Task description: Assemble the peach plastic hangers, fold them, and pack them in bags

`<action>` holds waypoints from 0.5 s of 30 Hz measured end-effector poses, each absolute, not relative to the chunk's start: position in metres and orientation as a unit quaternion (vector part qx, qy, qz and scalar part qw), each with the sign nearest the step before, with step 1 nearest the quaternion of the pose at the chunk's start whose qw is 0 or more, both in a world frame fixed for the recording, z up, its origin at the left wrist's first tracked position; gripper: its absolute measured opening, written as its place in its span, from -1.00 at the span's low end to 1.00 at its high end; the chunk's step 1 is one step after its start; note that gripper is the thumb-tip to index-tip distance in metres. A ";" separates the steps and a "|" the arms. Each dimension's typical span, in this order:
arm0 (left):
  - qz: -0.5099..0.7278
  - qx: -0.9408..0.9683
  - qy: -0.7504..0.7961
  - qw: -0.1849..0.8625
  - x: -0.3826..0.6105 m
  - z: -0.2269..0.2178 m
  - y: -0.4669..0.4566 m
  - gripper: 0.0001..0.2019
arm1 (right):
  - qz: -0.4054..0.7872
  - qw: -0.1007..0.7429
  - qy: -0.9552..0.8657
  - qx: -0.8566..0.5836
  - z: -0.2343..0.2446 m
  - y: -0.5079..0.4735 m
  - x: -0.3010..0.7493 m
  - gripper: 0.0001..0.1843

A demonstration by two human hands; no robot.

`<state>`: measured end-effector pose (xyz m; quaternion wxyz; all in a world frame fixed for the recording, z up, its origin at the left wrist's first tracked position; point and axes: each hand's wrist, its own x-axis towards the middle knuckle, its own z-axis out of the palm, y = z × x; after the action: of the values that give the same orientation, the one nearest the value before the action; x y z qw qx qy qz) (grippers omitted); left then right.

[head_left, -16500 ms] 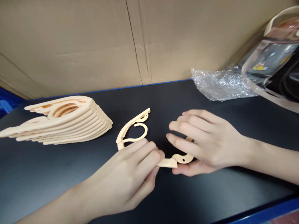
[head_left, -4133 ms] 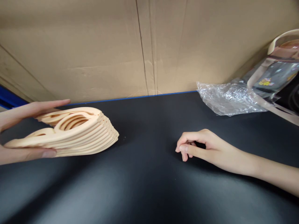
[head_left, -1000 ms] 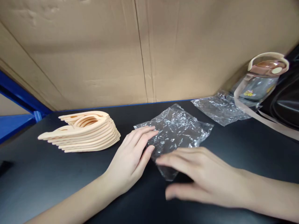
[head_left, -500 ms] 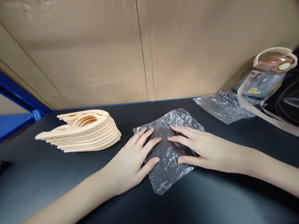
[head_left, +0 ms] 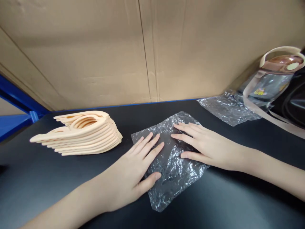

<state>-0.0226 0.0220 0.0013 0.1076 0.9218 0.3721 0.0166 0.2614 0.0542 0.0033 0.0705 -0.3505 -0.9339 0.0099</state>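
Observation:
A crinkled clear plastic bag lies flat on the black table in the middle of the view. My left hand rests on the bag's left part, fingers stretched out and flat. On the bag's right part lies my right hand, also flat with fingers extended. Neither hand grips anything. A stack of several peach plastic hangers sits on the table to the left, about a hand's width from my left hand.
A second crumpled clear bag lies at the back right beside a water bottle with a pink lid and beige strap. A cardboard wall closes off the back. Blue shelf frame shows at the left.
Over the last second both hands have laid flat on the bag and slid apart over it, spreading it towards me. Seconds earlier, the left hand held the hanger stack.

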 end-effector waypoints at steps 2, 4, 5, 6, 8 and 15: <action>0.015 0.919 0.377 0.119 -0.020 0.000 0.019 -0.25 | 0.047 0.043 -0.924 -0.378 -0.001 0.056 0.264 -0.25; 0.007 0.915 0.377 0.140 -0.018 0.001 0.018 -0.05 | 0.071 0.026 -0.913 -0.402 -0.002 0.057 0.267 -0.18; 0.005 0.915 0.375 0.149 -0.018 0.002 0.019 0.04 | 0.076 0.022 -0.908 -0.412 -0.002 0.057 0.268 -0.15; 0.003 0.915 0.371 0.157 -0.017 0.004 0.020 0.09 | 0.079 0.020 -0.904 -0.419 -0.002 0.058 0.269 -0.14; -0.002 0.916 0.366 0.165 -0.018 0.007 0.022 0.12 | 0.082 0.018 -0.900 -0.427 -0.003 0.062 0.272 -0.12; -0.025 0.910 0.365 0.195 -0.024 0.015 0.026 0.11 | 0.094 0.071 -0.896 -0.429 -0.007 0.084 0.286 -0.31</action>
<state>-0.0243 0.0264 0.0152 0.1954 0.9100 0.3647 -0.0255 0.2864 0.0836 -0.0068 0.0711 -0.4287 -0.8958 0.0936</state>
